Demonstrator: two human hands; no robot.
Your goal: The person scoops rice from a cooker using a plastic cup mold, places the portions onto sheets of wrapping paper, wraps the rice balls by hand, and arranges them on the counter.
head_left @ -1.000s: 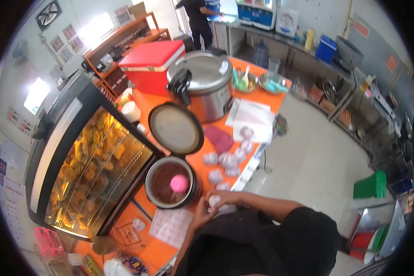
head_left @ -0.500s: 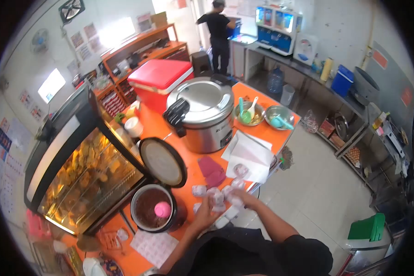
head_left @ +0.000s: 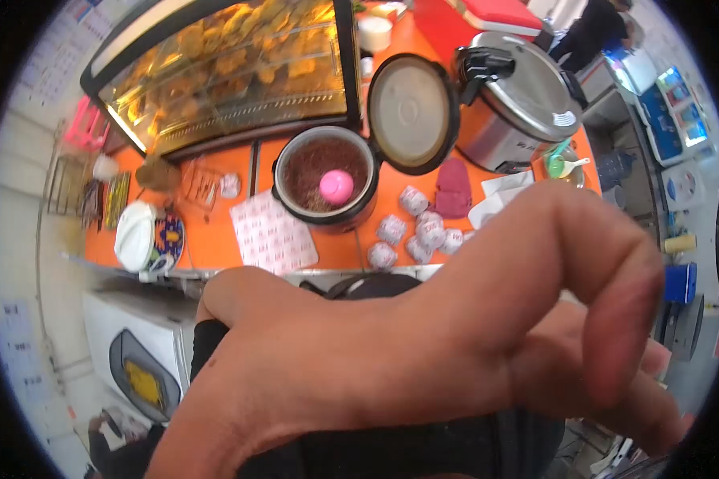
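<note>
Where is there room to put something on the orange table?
Between the printed paper and blue patterned thing; a smaller gap lies near the pot, between paper and wrapped balls. It's crowded where the balls bunch beside the maroon cloth.

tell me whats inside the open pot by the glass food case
The open pot holds reddish-brown food, with a round pink object at its surface; the pot's bottom is covered.

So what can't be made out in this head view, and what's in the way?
All in the head view:
Right hand: unseen; behind the left hand or out of frame, I cannot tell.
Wrapped bundles: print too small to read; the wrapping hides what's inside.
White papers: partly covered by the left hand.
Red cooler: cut off by the upper edge.
</note>
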